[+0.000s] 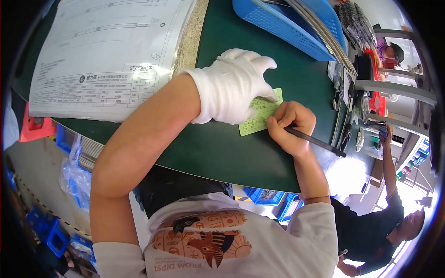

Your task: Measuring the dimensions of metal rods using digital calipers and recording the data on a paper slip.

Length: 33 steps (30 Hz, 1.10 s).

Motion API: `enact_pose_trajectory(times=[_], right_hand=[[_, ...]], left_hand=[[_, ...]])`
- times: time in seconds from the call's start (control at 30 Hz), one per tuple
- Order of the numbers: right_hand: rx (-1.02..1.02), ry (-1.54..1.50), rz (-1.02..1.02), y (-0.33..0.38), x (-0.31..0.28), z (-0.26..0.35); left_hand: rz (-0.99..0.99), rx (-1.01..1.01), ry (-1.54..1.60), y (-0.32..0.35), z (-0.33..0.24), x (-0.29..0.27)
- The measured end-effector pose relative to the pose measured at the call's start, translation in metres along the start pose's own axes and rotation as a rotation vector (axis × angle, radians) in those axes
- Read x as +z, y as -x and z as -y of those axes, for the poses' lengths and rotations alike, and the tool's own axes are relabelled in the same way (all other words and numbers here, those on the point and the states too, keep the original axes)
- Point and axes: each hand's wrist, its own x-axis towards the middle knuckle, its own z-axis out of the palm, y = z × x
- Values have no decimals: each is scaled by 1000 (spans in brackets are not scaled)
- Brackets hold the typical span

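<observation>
A small green paper slip (257,123) with printed and handwritten lines lies on the dark green tabletop (213,148). My left hand (229,85), in a white glove, rests over the slip's left side with its fingers spread, the thumb touching the paper. Bare and closed around a dark pen (320,141), my right hand (293,126) is at the slip's right edge. The pen slants back toward the lower right, and its writing tip is hidden by my fingers.
Left of my gloved hand lies a large technical drawing sheet (106,51). A blue plastic basket (282,30) holding long metal rods (320,28) stands at the far side. Tools (340,92) lie rightward. One person (371,227) is at the lower right, another (387,51) farther off.
</observation>
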Motion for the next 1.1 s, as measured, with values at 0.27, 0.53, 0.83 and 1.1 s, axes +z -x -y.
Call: enact_pose_trajectory(times=[0.27, 0.53, 0.83, 1.1], right_hand=[[196, -112, 112, -3, -3, 2], [100, -169, 70, -3, -4, -1], [33, -89, 62, -5, -1, 1], [-26, -64, 101, -5, -1, 1]], left_hand=[[13, -1, -14, 3, 0, 0], [-60, 10, -7, 2, -2, 3], [-106, -8, -33, -5, -5, 6], [-105, -11, -28, -2, -5, 5]])
